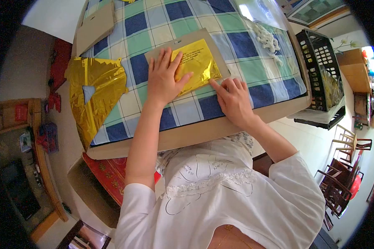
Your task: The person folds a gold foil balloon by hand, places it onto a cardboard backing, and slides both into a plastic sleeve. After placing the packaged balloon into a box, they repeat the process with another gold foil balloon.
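A gold foil sheet or bag (200, 62) with small black print lies on a flat grey-brown cardboard piece (214, 38) with a slot at its top edge. My left hand (164, 79) rests flat over their left side, fingers spread and thumb on the foil. At the foil's lower right corner, my right hand (236, 99) has its index fingertip on the edge and its other fingers curled. The thumb seems to meet the same corner, though its tip is hard to make out.
A checkered cloth (183, 31) covers the table. Crumpled gold film (99, 81) hangs over the left edge near a cardboard piece (96, 28). White stringy material (266, 39) and clear plastic (259, 12) lie at right. A black crate (320, 62) stands beyond the right edge.
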